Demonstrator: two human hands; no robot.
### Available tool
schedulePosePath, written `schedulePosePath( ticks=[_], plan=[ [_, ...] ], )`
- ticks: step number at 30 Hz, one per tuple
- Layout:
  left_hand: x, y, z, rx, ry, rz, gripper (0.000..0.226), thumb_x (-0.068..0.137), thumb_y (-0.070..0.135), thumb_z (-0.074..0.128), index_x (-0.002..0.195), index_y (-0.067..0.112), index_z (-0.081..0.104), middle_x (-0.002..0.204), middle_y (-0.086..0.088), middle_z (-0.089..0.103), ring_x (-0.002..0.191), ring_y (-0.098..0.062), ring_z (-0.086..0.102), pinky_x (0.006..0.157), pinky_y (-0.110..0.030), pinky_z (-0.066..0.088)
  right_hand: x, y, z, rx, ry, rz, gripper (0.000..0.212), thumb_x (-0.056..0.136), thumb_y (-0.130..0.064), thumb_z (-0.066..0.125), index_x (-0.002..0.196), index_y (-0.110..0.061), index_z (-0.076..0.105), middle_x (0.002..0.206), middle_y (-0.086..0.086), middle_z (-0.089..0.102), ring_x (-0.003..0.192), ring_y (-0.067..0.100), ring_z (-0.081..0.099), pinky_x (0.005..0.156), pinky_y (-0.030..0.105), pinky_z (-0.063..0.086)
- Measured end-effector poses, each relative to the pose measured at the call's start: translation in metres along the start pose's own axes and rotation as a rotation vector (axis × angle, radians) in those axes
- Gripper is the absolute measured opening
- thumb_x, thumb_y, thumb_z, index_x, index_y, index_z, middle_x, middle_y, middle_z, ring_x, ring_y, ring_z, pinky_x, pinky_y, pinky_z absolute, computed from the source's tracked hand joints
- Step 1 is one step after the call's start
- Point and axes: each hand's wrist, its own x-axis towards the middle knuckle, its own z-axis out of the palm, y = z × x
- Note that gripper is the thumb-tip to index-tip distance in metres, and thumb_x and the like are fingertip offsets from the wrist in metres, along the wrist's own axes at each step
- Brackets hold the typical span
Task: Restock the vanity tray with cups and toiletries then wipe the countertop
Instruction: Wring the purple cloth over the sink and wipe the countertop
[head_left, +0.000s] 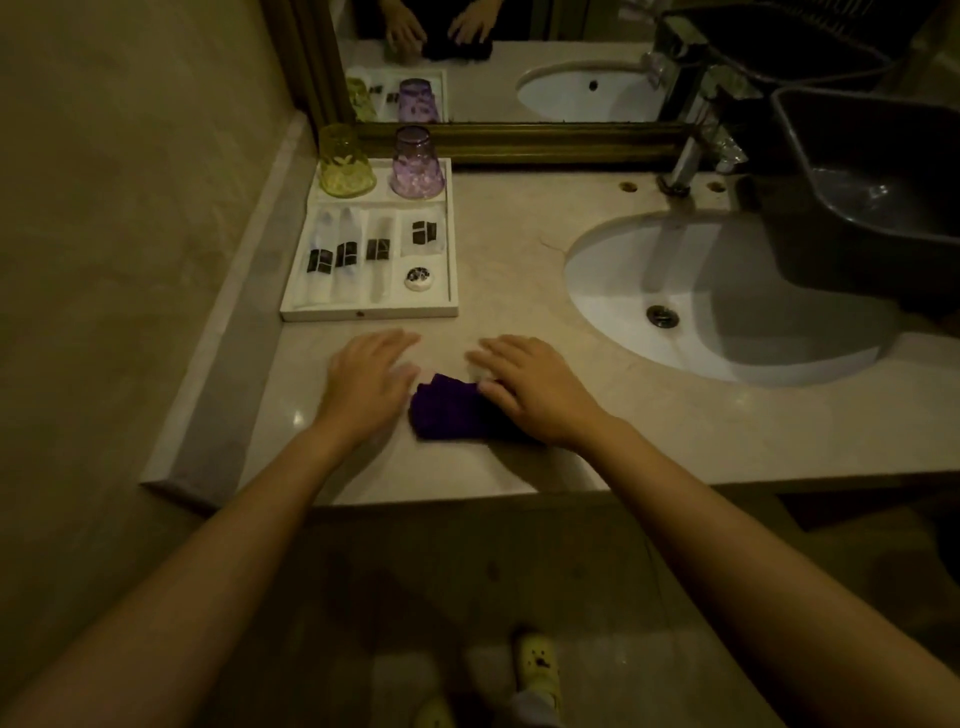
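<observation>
A white vanity tray (363, 313) sits on the beige countertop (519, 249) at the left, near the mirror. An upturned yellow cup (345, 162) and an upturned purple cup (417, 163) stand in its back row. Several wrapped toiletry packets (349, 254) and a small round soap (418, 278) lie in its front compartments. A dark purple cloth (447, 410) lies bunched near the counter's front edge. My right hand (530, 387) rests flat on the cloth's right part, fingers spread. Left of the cloth, my left hand (366, 382) lies flat on the counter, its thumb at the cloth's edge.
A white oval sink (701, 312) with a drain is set into the counter at the right, below a chrome tap (685, 161). A dark plastic tub (872, 208) overhangs the sink's far right. A framed mirror (519, 78) runs along the back; a wall stands at the left.
</observation>
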Motion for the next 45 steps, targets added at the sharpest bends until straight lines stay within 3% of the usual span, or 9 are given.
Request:
schedulePosePath(
  ticks=[3,6,11,20,23,33,39,41,45],
  plan=[
    [-0.009,-0.034,-0.001,0.23,-0.028,-0.145,0.051,0.094,0.044,0.028,0.143,0.033,0.018,0.156,-0.001,0.018,0.144,-0.022,0.01,0.115,-0.051,0.004,0.002,-0.009,0.017,-0.107,-0.269,-0.174,0.055,0.098,-0.048,0.025,0.149,-0.033,0.01,0.16,-0.001,0.009,0.147,0.021,0.006,0.119,0.043,0.003],
    [-0.013,-0.054,0.008,0.359,-0.126,-0.226,0.057,0.091,0.054,0.013,0.145,0.035,0.004,0.158,0.001,0.0,0.145,-0.019,-0.005,0.114,-0.052,-0.006,-0.011,-0.021,0.031,-0.167,-0.241,-0.217,0.054,0.098,-0.049,0.02,0.148,-0.036,0.004,0.161,-0.001,0.001,0.148,0.021,0.001,0.119,0.04,-0.001],
    [-0.015,-0.065,0.018,0.386,-0.083,-0.238,0.061,0.088,0.06,0.005,0.144,0.038,0.001,0.158,0.005,-0.002,0.144,-0.016,-0.006,0.113,-0.052,-0.007,-0.035,-0.027,0.043,-0.133,-0.222,-0.316,0.054,0.097,-0.048,0.014,0.148,-0.035,0.007,0.16,0.0,0.008,0.147,0.021,0.005,0.118,0.037,0.001],
    [-0.017,-0.06,0.015,0.397,-0.082,-0.234,0.056,0.093,0.052,0.011,0.145,0.035,0.0,0.158,0.004,-0.003,0.144,-0.015,-0.009,0.115,-0.052,-0.007,0.077,0.077,0.014,-0.06,-0.017,0.3,0.053,0.1,-0.041,0.022,0.149,-0.025,0.015,0.16,0.002,0.011,0.147,0.025,0.006,0.119,0.043,0.007],
    [-0.017,-0.059,0.015,0.394,-0.073,-0.229,0.056,0.093,0.051,0.012,0.145,0.035,0.002,0.158,0.004,-0.002,0.144,-0.014,-0.008,0.115,-0.052,-0.007,0.09,0.078,0.017,-0.076,0.022,0.383,0.053,0.1,-0.04,0.021,0.149,-0.02,0.017,0.16,0.006,0.012,0.147,0.028,0.006,0.119,0.043,0.007],
    [-0.017,-0.058,0.013,0.375,-0.083,-0.213,0.055,0.093,0.05,0.009,0.145,0.034,0.002,0.158,0.003,-0.002,0.144,-0.016,-0.008,0.114,-0.053,-0.005,0.021,-0.047,0.054,-0.079,-0.028,0.11,0.056,0.097,-0.046,0.018,0.148,-0.024,0.019,0.159,0.004,0.015,0.147,0.023,0.009,0.117,0.037,0.002],
    [-0.014,-0.051,0.006,0.315,-0.172,-0.275,0.056,0.093,0.051,0.009,0.145,0.033,-0.002,0.158,0.003,-0.008,0.144,-0.016,-0.013,0.115,-0.052,-0.009,0.006,-0.069,0.054,-0.082,-0.139,-0.06,0.056,0.098,-0.046,0.022,0.15,-0.026,0.008,0.16,0.006,0.003,0.148,0.024,0.0,0.117,0.036,-0.004],
    [-0.018,-0.046,-0.001,0.198,-0.155,-0.208,0.059,0.092,0.054,0.016,0.145,0.034,-0.001,0.158,0.004,-0.006,0.143,-0.014,-0.013,0.114,-0.049,-0.011,0.003,-0.066,0.045,-0.076,-0.153,-0.094,0.06,0.098,-0.046,0.027,0.15,-0.026,0.005,0.16,0.006,0.002,0.147,0.023,-0.001,0.117,0.037,-0.004],
    [-0.035,-0.016,-0.006,0.022,-0.263,0.159,0.073,0.08,0.065,0.034,0.144,0.033,0.017,0.155,0.003,0.021,0.143,-0.013,0.007,0.115,-0.038,0.001,-0.017,-0.052,0.023,-0.15,-0.097,-0.03,0.066,0.092,-0.044,0.045,0.149,-0.022,0.021,0.157,0.007,0.022,0.144,0.025,0.017,0.118,0.041,0.011]
  ],
)
